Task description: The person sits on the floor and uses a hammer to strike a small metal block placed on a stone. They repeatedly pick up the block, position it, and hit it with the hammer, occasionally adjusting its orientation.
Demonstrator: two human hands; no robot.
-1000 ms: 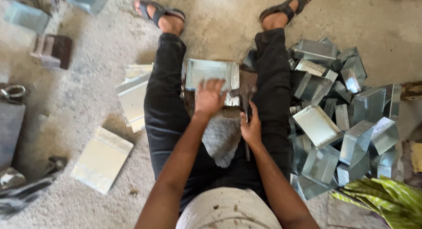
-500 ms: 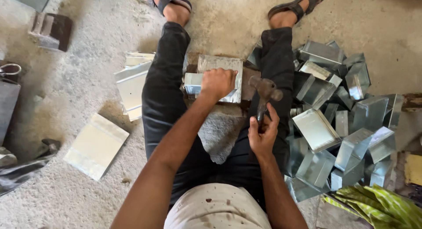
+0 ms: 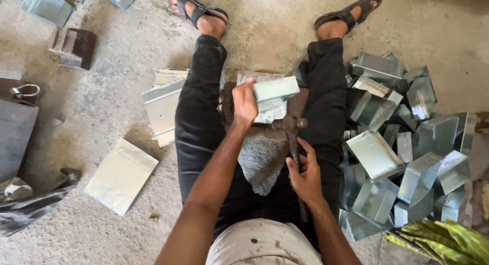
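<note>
My left hand [image 3: 245,101] grips one folded, shiny sheet-metal piece [image 3: 274,90] lying between my knees on the floor. My right hand [image 3: 305,174] is closed around the handle of one dark-headed metal hammer [image 3: 289,125], its head just beside that piece. One flat pale metal sheet [image 3: 121,175] lies to my left, and a heap of folded metal boxes [image 3: 407,143], too many to count, sits to my right.

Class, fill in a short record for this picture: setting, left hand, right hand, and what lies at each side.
Setting: person seated on concrete floor, legs apart
Left hand: grip on a folded metal piece between the legs
Right hand: grip on a hammer handle
Person's right: pile of folded metal boxes
Person's left: flat sheets
</note>
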